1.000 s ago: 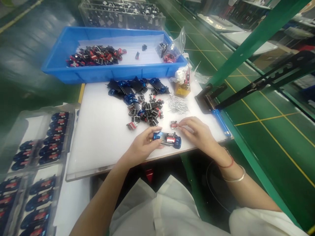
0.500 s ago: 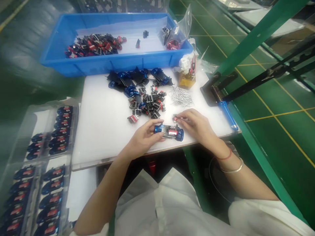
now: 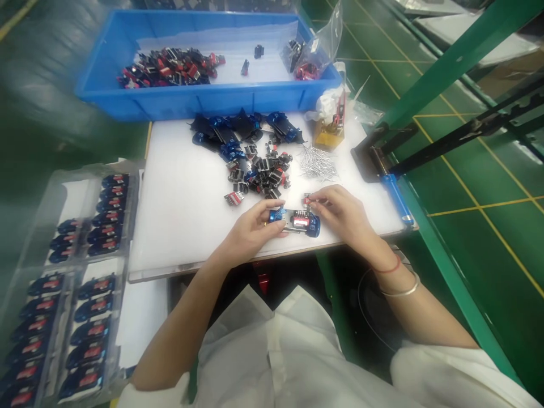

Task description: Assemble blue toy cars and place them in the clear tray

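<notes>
My left hand (image 3: 250, 229) grips the left end of a blue toy car chassis (image 3: 297, 222), which lies flat on the white work table (image 3: 178, 221) with a red-and-metal part in its middle. My right hand (image 3: 342, 214) lies just right of the car, its fingertips at a small red-and-metal part (image 3: 306, 199). I cannot tell whether they hold that part. Beyond the hands lies a heap of small black, red and metal parts (image 3: 266, 177), with dark blue car shells (image 3: 242, 131) behind it and loose metal pins (image 3: 318, 161) to its right.
A blue plastic crate (image 3: 102, 96) with dark and red parts and a plastic bag stands beyond the table. A small yellow box (image 3: 327, 135) sits near the far right corner. Clear trays of blue cars (image 3: 85, 283) lie to the left. A green frame (image 3: 442, 79) rises right.
The whole view has shifted, with the table and crate higher in the frame. My hands stay at the car, and my right fingertips remain at the small part.
</notes>
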### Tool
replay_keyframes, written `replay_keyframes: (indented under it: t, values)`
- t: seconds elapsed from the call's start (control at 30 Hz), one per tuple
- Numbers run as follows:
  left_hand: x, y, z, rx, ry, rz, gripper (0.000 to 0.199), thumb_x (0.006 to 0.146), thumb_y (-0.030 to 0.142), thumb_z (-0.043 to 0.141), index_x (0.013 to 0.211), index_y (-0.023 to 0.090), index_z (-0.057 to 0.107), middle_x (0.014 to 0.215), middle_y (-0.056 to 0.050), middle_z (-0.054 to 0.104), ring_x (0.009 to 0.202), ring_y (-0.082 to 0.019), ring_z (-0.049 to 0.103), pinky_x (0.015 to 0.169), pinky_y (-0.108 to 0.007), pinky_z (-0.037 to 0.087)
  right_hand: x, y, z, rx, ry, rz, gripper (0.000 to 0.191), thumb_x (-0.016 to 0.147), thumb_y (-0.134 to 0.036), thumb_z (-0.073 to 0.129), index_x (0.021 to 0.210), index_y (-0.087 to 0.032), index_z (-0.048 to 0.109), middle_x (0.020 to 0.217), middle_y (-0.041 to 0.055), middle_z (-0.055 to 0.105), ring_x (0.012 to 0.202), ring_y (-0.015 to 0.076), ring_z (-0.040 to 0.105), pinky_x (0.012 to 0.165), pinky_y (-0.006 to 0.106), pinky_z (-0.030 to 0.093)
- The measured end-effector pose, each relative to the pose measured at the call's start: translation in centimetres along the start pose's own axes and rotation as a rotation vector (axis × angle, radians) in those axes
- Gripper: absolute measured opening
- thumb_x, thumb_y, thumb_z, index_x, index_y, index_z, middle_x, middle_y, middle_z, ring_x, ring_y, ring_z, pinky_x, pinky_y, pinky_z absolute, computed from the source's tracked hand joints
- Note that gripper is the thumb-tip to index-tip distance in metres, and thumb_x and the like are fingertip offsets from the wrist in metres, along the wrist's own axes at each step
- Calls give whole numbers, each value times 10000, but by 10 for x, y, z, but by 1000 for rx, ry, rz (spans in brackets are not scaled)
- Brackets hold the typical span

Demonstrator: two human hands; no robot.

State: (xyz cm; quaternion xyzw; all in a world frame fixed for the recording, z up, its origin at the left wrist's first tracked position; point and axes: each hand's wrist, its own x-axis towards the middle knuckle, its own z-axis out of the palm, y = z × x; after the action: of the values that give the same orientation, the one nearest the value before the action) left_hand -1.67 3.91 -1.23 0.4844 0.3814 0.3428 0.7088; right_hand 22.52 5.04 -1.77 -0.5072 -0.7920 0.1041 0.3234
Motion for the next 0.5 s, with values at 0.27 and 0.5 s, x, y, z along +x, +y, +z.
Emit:
replay_keyframes:
  t: [0.27,0.5]
  values:
    - [-28,15,1,-27,176,135,445,861,327,685,1276,186,611,1256,-94,609,1171,-264,607,921,-365,612,-11,-6,8,-27,80,3,130,984,-257,519,1028,-227,638,982,101,672,849,253,633,728,407,555]
    - [-100,37,-66,338,802,322,494,873,378,661,1334,212,598,1299,-85,589,1103,-242,631,968,-394,588,-22,-1,4,-71,78,-1,176,980,-375,529,1062,-261,636,964,121,669,876,332,634,739,508,546]
